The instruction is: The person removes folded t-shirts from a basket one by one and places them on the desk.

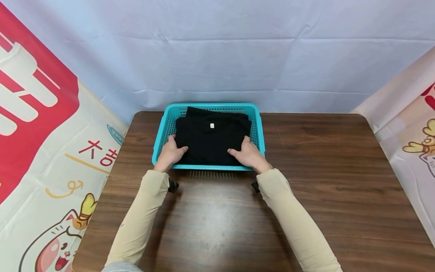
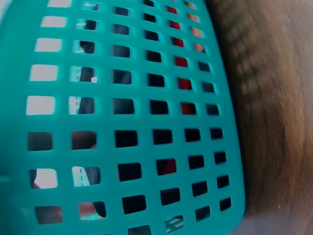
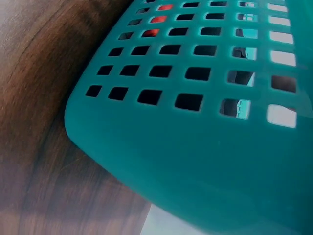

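A folded black shirt with a small white neck label lies in a turquoise plastic basket. My left hand grips the shirt's left side, thumb on top, while its other fingers are largely hidden at the edge. On the opposite side my right hand holds the cloth the same way. Both wrist views are filled by the basket's perforated wall, and neither hand shows there. Dark cloth and patches of red appear through the holes.
The basket stands at the back of a brown wooden table, close to a pale hanging cloth. Printed cloths with cartoon figures hang at the left and right. Black wrist devices sit under both sleeves.
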A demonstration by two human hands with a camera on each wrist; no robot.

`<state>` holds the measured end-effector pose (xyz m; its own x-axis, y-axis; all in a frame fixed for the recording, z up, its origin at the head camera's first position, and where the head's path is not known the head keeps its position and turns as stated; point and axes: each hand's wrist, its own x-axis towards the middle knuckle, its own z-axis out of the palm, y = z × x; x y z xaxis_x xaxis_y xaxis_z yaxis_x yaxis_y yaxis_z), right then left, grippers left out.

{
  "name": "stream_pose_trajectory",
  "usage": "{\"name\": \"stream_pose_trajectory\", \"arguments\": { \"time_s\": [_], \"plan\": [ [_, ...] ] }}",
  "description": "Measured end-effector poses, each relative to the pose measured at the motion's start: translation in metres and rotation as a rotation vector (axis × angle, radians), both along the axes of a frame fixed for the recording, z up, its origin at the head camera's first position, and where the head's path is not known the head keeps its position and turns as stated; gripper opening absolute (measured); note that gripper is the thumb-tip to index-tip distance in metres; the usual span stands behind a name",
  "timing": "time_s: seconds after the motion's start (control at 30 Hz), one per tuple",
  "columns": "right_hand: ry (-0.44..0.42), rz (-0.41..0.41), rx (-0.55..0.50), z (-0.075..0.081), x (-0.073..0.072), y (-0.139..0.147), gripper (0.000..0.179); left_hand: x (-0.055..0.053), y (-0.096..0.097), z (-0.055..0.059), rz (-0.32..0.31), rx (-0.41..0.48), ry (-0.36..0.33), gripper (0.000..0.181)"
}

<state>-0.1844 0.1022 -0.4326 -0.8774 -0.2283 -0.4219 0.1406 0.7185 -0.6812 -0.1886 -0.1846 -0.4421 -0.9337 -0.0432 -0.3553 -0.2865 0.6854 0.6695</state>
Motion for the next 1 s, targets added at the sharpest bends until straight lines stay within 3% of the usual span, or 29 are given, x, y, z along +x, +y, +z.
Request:
{"name": "stream_pose_trajectory", "arguments": {
  "time_s": [0.2,0.5,0.73,0.87,1.0],
  "plan": [
    [0.085,-0.011,0.051,-0.006,0.0,-0.004,0.09,0.002,0.001,-0.004,-0.007,-0.074,0.054,0.073],
    [0.163,-0.046,0.056,-0.008,0.001,-0.006,0.083,-0.003,-0.003,-0.007,0.002,0.012,-0.087,0.073],
    [0.205,-0.067,-0.009,-0.006,0.002,-0.001,0.077,-0.002,-0.008,-0.004,0.039,0.206,-0.149,0.072],
    [0.192,-0.104,-0.125,-0.004,0.002,0.002,0.075,-0.004,-0.01,-0.003,0.08,0.339,-0.173,0.074],
    [0.159,-0.181,-0.245,-0.003,0.002,0.004,0.073,-0.009,-0.011,-0.002,0.157,0.497,-0.179,0.06]
  ]
}}
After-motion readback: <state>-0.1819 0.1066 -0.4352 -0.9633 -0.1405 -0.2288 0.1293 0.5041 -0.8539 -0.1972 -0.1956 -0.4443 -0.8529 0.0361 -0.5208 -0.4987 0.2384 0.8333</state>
